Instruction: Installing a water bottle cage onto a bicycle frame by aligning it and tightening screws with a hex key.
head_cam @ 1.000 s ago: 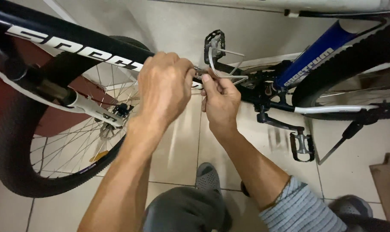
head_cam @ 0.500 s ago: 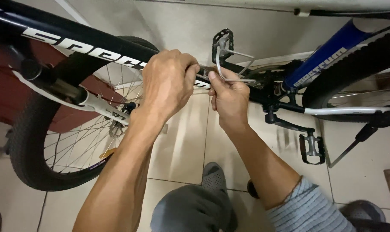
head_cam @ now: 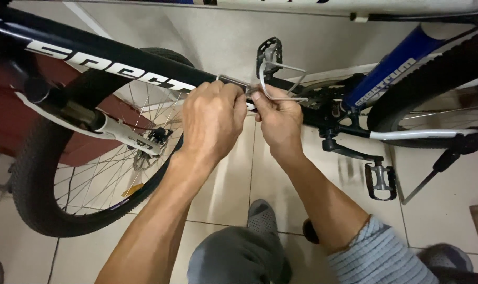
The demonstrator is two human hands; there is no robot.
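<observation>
Wire cage [head_cam: 281,84] sat against dark frame tube [head_cam: 118,60], beside crank [head_cam: 349,150]. Left hand [head_cam: 212,121] stayed clamped on tube; right hand [head_cam: 278,118] pinched cage wire. Hands barely shifted since earlier; fitting apparently continued.

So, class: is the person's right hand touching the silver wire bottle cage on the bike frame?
Touching. The head view shows the right hand with fingertips pinched on the silver wire cage at its lower end on the dark frame tube, with no gap visible.

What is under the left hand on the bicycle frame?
The left hand covers the dark frame tube beside a silver wire cage. What its fingers hold is hidden.
</observation>
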